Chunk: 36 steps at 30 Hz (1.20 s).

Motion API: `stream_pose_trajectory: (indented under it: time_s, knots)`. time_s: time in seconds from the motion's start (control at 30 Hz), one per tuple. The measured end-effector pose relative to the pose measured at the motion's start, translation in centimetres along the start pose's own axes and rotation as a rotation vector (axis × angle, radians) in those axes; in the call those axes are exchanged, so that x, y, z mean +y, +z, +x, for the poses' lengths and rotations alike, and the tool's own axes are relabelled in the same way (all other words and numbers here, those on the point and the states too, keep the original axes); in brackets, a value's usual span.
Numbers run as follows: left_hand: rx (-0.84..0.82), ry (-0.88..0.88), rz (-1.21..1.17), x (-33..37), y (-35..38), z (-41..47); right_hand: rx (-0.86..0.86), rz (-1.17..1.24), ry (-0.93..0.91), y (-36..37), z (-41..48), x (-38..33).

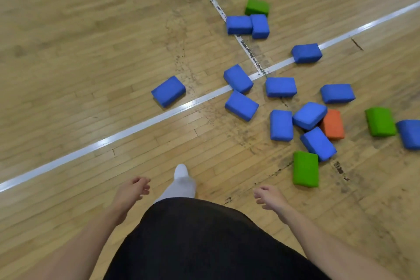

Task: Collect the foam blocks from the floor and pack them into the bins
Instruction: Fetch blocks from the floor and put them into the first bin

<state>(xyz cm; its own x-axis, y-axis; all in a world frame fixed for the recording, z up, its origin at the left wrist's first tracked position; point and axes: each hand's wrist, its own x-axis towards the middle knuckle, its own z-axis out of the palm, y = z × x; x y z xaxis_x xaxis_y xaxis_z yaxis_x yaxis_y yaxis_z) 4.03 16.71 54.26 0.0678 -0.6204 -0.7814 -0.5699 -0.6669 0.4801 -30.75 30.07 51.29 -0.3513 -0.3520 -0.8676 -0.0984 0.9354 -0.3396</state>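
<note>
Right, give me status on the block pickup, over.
Left hand and right hand both empty, fingers loosely curled. Foam blocks scattered on the floor, green block nearest the right hand. No bins in view.

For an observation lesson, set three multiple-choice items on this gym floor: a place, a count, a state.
1. Which block lies nearest the right hand? A) orange B) green C) blue
2. How many green blocks are on the floor? A) one B) three C) five
3. What do the hands hold? A) nothing B) a blue block each C) a bin
1 B: a green block lies just ahead of that hand. 2 B: green ones show at top, right and bottom. 3 A: the left hand and right hand are empty, fingers loosely curled.
</note>
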Motion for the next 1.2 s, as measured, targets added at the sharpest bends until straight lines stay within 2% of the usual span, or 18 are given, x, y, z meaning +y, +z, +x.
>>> stream_pose_trajectory:
  time_s: [0.27,0.57,0.83,1.0,1.2]
  knots:
    - [0.0,-0.027,0.033,12.0,-6.9,9.8,0.019,0.017,-0.016,-1.1,5.8,-16.4]
    - [0.018,-0.075,0.116,23.7,-5.3,21.4,-0.065,0.015,0.025,-2.9,18.2,-26.9]
    - [-0.095,0.028,0.203,33.5,-4.1,31.9,-0.076,-0.111,-0.095,-0.9,26.2,-39.3]
    - [-0.155,0.164,0.372,34.7,-2.4,44.1,-0.102,-0.205,-0.234,5.7,34.4,-45.0]
    - [-0.166,0.385,0.711,28.9,0.9,65.6,-0.1,-0.3,-0.336,17.2,51.6,-46.0]
